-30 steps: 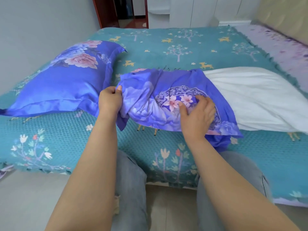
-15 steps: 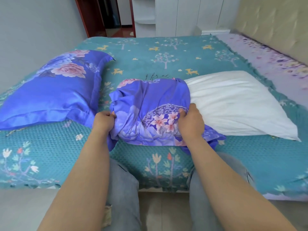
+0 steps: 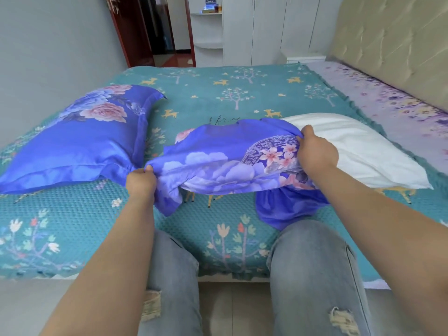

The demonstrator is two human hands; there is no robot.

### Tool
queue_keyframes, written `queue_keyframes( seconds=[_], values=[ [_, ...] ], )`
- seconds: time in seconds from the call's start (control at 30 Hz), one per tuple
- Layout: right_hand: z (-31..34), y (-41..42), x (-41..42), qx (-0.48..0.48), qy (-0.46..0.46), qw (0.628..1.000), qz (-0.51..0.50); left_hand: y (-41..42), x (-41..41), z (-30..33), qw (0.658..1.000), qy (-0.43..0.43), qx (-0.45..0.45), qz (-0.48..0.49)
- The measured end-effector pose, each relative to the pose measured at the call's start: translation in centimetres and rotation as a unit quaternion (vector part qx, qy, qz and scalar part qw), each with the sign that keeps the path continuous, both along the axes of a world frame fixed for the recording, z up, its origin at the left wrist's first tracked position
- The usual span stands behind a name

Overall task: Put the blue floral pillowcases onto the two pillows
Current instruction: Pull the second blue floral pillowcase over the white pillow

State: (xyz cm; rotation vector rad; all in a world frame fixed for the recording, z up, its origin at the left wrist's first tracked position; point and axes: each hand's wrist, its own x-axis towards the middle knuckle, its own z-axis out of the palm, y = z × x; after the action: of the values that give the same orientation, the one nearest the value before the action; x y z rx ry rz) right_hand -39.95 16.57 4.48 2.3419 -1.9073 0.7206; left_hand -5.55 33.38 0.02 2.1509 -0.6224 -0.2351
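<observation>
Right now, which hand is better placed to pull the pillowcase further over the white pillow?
Probably the right hand: it grips the pillowcase where the fabric meets the bare white pillow. The left hand holds the far corner, away from it.

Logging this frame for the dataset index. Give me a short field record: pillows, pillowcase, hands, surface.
done pillow: plump pillow in blue floral satin pillowcase, lying at left on the bed
bare pillow: white uncovered pillow, at right, one end inside the case
loose pillowcase: second blue floral pillowcase, bunched
left hand: grips the case's left edge
right hand: grips the case at the white pillow
surface: teal patterned bedspread
</observation>
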Motion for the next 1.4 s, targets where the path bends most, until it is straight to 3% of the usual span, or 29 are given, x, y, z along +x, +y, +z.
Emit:
queue_keyframes(
  seconds=[0.1, 0.23, 0.3, 0.37, 0.43, 0.47, 0.57, 0.77, 0.9, 0.97, 1.07, 1.2, 1.27, 1.3, 1.4],
  values=[
    [-0.6, 0.8, 0.1, 0.02, 0.012, 1.0, -0.005, -0.5, -0.9, -0.4, 0.994, 0.075, -0.076, -0.026],
    [-1.9, 2.5, 0.9, 0.104, -0.062, 0.992, 0.028, -0.2, -1.2, -0.9, 0.981, 0.178, -0.012, -0.08],
    [-2.1, 3.6, 2.0, 0.11, -0.114, 0.987, 0.027, -0.1, -2.0, -0.7, 0.994, 0.084, 0.006, -0.063],
    [-1.8, 4.9, 3.7, 0.014, -0.067, 0.997, 0.022, 0.5, -3.3, 0.3, 0.996, -0.091, 0.016, 0.005],
    [-1.4, 6.9, 5.9, -0.05, -0.007, 0.996, 0.068, 1.1, -4.8, 1.5, 0.972, -0.231, 0.051, 0.013],
    [-1.4, 8.0, 7.2, -0.031, 0.004, 0.994, 0.107, 1.2, -5.2, 1.6, 0.965, -0.248, 0.08, -0.018],
    [-2.3, 10.9, 10.5, 0.142, 0.016, 0.975, 0.172, 1.3, -6.6, 1.0, 0.962, -0.185, 0.159, -0.125],
    [-4.3, 11.9, 12.9, 0.237, -0.069, 0.947, 0.207, 2.3, -7.3, 2.8, 0.953, -0.235, 0.119, -0.149],
    [-4.0, 13.2, 12.9, 0.33, -0.183, 0.881, 0.286, 1.1, -10.4, 4.2, 0.963, -0.123, 0.015, -0.241],
    [-3.8, 13.3, 12.4, 0.326, -0.192, 0.883, 0.278, 0.4, -12.1, 3.5, 0.956, -0.082, 0.01, -0.282],
    [-4.8, 13.1, 11.3, 0.346, -0.128, 0.896, 0.248, -0.1, -12.3, 1.1, 0.956, -0.031, 0.027, -0.29],
    [-6.3, 14.0, 10.6, 0.55, -0.266, 0.765, 0.203, 0.6, -11.2, 0.1, 0.956, 0.149, -0.06, -0.245],
    [-6.8, 14.7, 11.0, 0.574, -0.312, 0.732, 0.192, 1.1, -11.0, 0.4, 0.949, 0.197, -0.088, -0.229],
    [-7.3, 15.0, 11.4, 0.551, -0.336, 0.74, 0.19, 1.3, -10.9, 0.5, 0.947, 0.211, -0.098, -0.223],
    [-8.7, 15.5, 13.1, 0.386, -0.407, 0.811, 0.165, 1.8, -11.0, 0.7, 0.953, 0.202, -0.112, -0.194]
  ],
)
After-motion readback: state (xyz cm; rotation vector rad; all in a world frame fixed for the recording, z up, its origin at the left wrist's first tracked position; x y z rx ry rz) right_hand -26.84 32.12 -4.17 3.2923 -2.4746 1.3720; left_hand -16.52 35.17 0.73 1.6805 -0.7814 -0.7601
